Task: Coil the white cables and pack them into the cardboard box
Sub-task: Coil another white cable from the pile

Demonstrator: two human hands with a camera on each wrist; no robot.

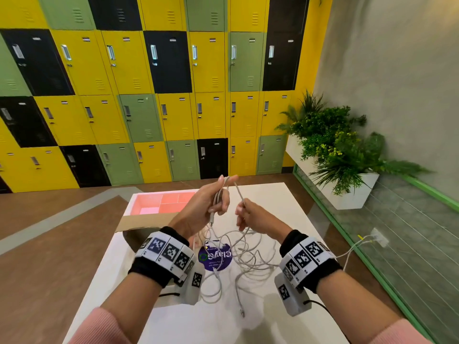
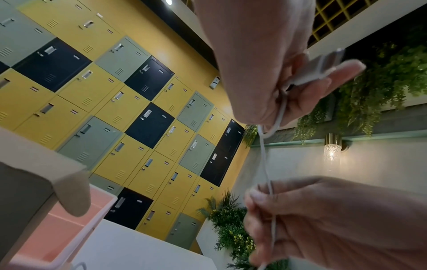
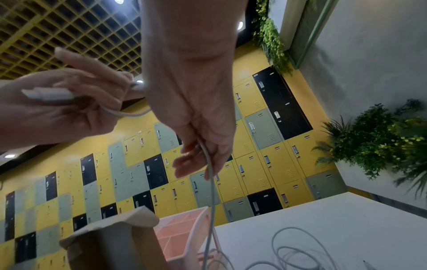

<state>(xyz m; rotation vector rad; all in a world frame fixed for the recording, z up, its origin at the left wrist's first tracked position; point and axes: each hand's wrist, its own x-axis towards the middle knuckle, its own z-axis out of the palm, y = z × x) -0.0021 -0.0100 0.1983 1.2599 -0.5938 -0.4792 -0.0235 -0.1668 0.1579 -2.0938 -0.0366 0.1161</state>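
One round purple sticker on the white table carries print, seen upside down from here under the tangle of cables. Its large white letters are partly hidden and cannot be made out for certain, and the small lines beneath are too fine to read. The locker doors' small label plates are illegible.

Both hands w/ white cable betw. them, lockers behind
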